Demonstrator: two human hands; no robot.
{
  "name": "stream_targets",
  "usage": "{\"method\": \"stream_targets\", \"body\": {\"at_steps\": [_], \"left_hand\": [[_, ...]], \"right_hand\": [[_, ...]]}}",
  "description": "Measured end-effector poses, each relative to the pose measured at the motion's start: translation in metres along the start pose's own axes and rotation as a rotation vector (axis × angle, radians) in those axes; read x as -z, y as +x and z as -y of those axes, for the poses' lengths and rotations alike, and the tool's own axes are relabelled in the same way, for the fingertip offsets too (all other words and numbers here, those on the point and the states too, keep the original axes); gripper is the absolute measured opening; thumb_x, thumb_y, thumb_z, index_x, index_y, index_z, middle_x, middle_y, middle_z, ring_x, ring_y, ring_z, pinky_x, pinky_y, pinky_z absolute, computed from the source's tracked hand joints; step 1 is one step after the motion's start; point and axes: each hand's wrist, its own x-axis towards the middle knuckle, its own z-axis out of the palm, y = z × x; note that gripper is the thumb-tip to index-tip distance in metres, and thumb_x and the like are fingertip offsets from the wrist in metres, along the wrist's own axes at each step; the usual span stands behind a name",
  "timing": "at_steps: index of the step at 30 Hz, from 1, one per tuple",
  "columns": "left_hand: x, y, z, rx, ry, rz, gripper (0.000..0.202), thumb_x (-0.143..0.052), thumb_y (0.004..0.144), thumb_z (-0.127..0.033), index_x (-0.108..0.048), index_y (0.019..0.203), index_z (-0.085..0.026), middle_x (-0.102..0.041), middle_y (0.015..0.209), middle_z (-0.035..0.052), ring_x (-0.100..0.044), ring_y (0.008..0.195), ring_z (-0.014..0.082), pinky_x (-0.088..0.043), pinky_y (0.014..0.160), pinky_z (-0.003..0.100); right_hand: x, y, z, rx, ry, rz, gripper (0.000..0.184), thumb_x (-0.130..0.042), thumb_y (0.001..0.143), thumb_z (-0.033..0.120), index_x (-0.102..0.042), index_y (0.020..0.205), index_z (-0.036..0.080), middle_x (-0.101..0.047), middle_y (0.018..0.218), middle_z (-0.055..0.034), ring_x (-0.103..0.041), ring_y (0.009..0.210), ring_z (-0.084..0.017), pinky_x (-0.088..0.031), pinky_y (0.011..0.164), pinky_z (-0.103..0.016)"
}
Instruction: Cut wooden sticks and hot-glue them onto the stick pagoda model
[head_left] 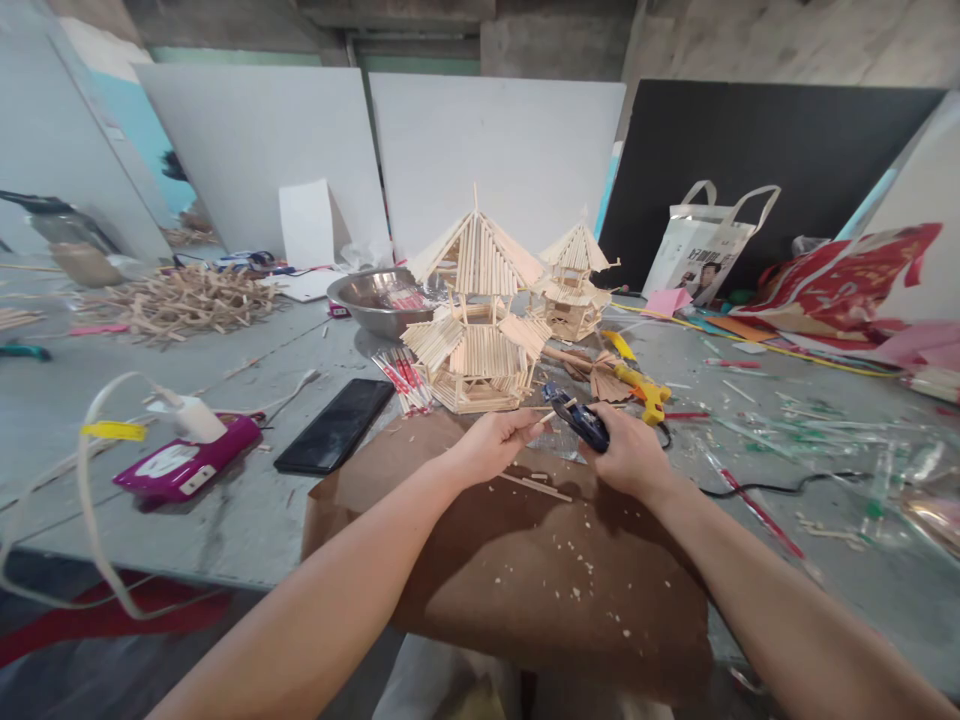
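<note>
My left hand [496, 442] is closed in a pinch on a short wooden stick [553, 413] just in front of a stick-built pavilion model [477, 318]. My right hand [628, 452] grips a dark blue glue gun [577, 418], its nozzle pointing at the stick's tip. Both hands hover over a brown cardboard sheet [525, 560] strewn with crumbs and a loose stick [535, 486]. A smaller pavilion model [573, 280] stands behind the big one.
A black phone [334, 426], a magenta device [187, 464] with a white cable, a steel bowl [375, 300], red-tipped sticks [403, 378], a yellow glue gun [637, 382], a pile of sticks [180, 300], a paper bag [705, 250] and plastic wrappers [840, 440] lie on the grey table.
</note>
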Motion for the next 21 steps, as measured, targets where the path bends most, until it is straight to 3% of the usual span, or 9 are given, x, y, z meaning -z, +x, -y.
{"method": "stream_targets", "body": {"at_steps": [5,10,16,21], "left_hand": [[-0.004,-0.002,0.001,0.047,0.089,-0.056,0.033,-0.032,0.081,-0.035,-0.057,0.088,-0.014,-0.048,0.060,-0.0003,-0.040,0.057,0.0092,-0.035,0.057,0.021],[-0.011,-0.003,-0.001,0.098,0.060,-0.238,0.033,-0.042,0.076,-0.036,-0.054,0.097,-0.014,-0.044,0.053,-0.0036,-0.037,0.048,0.0074,-0.032,0.049,0.018],[-0.019,-0.001,-0.009,0.048,-0.043,-0.301,0.024,-0.039,0.078,-0.025,-0.059,0.078,-0.011,-0.055,0.066,0.0013,-0.048,0.061,0.0101,-0.037,0.059,0.019],[-0.022,-0.001,-0.010,0.040,-0.135,-0.298,0.027,-0.037,0.080,-0.029,-0.058,0.079,-0.012,-0.058,0.072,0.0018,-0.051,0.071,0.0139,-0.038,0.066,0.023]], "right_hand": [[0.001,0.000,0.000,-0.019,-0.040,0.011,0.023,-0.049,0.065,0.026,-0.050,0.087,0.020,-0.063,0.078,-0.0040,-0.057,0.070,-0.020,-0.033,0.055,-0.026],[-0.001,-0.001,0.004,-0.025,-0.064,0.035,0.024,-0.049,0.065,0.026,-0.050,0.088,0.021,-0.063,0.077,-0.0038,-0.057,0.068,-0.020,-0.031,0.053,-0.026],[-0.004,-0.002,0.012,-0.047,-0.057,0.070,0.026,-0.049,0.064,0.026,-0.049,0.089,0.021,-0.062,0.083,-0.0051,-0.057,0.073,-0.023,-0.033,0.055,-0.028],[-0.002,-0.003,0.012,-0.019,0.008,0.068,0.031,-0.049,0.063,0.024,-0.048,0.095,0.021,-0.061,0.092,-0.0056,-0.056,0.081,-0.023,-0.037,0.062,-0.030]]}}
